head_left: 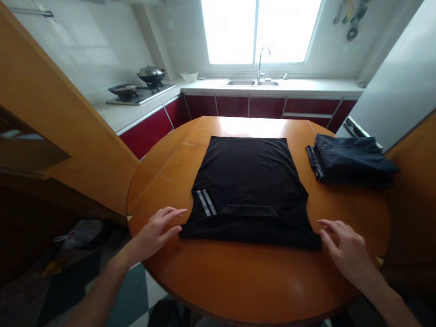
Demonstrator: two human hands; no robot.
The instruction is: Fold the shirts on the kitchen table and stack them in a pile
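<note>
A black shirt (250,173) lies spread on the round wooden table, its near end turned over into a band with a collar-like strip on top. Two pale stripes cross its left side. My left hand (158,230) is beside the band's left corner, fingers apart, with the thumb tip close to the cloth. At the right corner, my right hand (344,244) has its thumb and fingers spread near the edge of the cloth. Neither hand grips anything; whether the fingertips touch the fabric is hard to tell.
The wooden table (254,280) carries a stack of folded dark clothes (353,158) at the far right. Behind stand a counter with a sink (242,82) and a stove (144,94) holding pans. A fridge (399,71) rises on the right, a wooden frame (58,97) on the left.
</note>
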